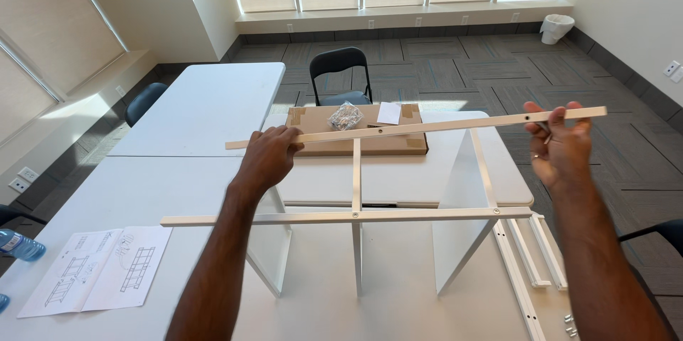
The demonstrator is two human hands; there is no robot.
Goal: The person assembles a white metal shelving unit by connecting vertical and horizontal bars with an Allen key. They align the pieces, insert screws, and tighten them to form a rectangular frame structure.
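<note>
The step in hand looks like fitting the top rail onto a white frame standing upright on the bench, toward its right edge. The left hand wraps the rail near its left end, fingers curled around it; the right hand pinches the right end, palm up, fingers partly spread. Both forearms reach forward. Next, the rail's holes would need lining up with the uprights. A box lies beyond, instructions at the near left.
</note>
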